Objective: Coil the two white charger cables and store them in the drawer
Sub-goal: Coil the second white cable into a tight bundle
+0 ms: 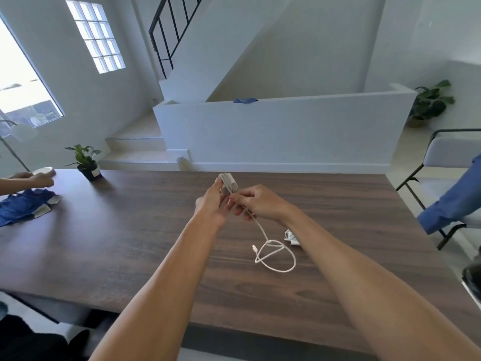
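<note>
Both hands are raised above a dark wooden table [130,243], meeting near its far middle. The left hand [212,201] grips a bundle of white cable loops [227,182], fingers curled round its lower part; the bundle stands upright and fans out above the fingertips. The right hand [256,201] sits just beside it, fingers curled, pinching the same cable where it leaves the bundle.

From the right hand the free cable [263,230] hangs down to the tabletop and ends in 1 loose loop [285,267] with a crossing strand inside it. Its small plug [253,247] lies on the wood at the loop's left edge.

A 2nd white cable [291,237] lies on the table just right of the loop, partly hidden behind the right forearm; it looks bunched, but how it is wound cannot be told.

At the table's far left corner stands a small potted plant [86,162]. Left of it another person's hand [39,178] holds a pale round object, above a blue cloth [23,207] on the table. At the right edge, a blue sleeve [453,201] reaches in front of a folding chair [447,155].
</note>
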